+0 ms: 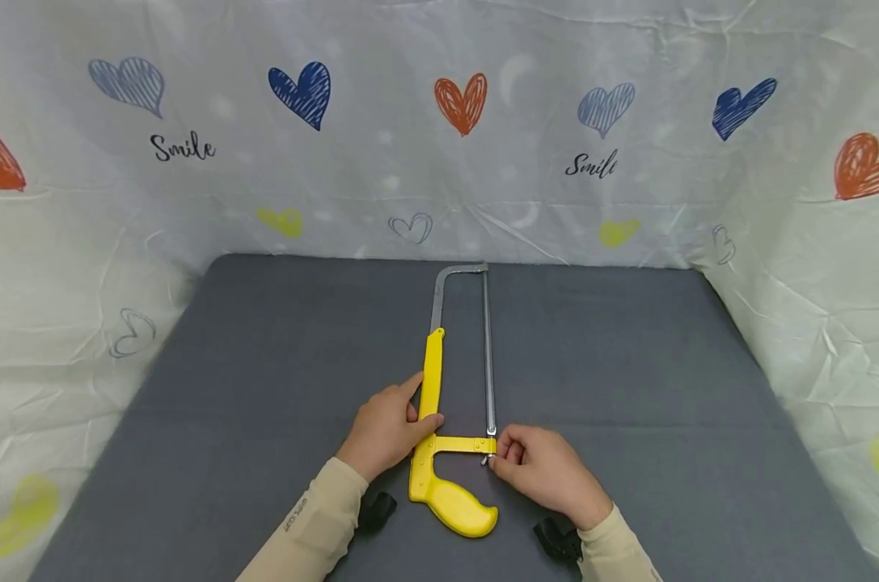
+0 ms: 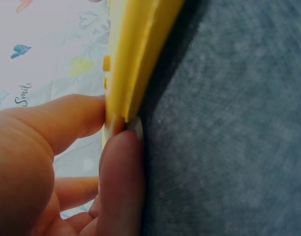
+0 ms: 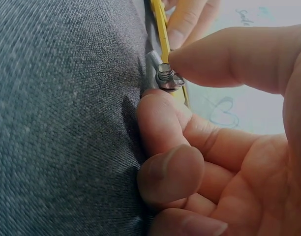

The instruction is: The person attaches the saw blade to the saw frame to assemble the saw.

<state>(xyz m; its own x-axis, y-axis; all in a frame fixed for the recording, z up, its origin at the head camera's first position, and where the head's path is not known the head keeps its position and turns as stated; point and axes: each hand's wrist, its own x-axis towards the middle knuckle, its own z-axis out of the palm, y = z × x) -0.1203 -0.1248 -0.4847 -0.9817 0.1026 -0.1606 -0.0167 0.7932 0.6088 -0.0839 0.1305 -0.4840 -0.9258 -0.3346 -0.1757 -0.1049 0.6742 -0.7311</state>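
Observation:
A hacksaw (image 1: pixel 432 364) with a yellow handle and a grey metal front lies flat on the grey cloth, its handle towards me. The blade (image 1: pixel 488 356) runs along its right side. My left hand (image 1: pixel 386 428) holds the yellow frame above the handle, thumb on top; in the left wrist view, fingers reach under the frame's edge (image 2: pixel 133 54). At the blade's near end, my right hand (image 1: pixel 548 469) has thumb and index finger at a small metal wing nut (image 3: pixel 171 82) on a threaded stud, pinching it. The other right fingers are curled beneath.
Grey cloth (image 1: pixel 628 347) covers the table around the saw. A white curtain printed with hearts (image 1: pixel 381 178) hangs behind and along both sides. Black wrist devices (image 1: pixel 376 513) are on both forearms, close to the cloth.

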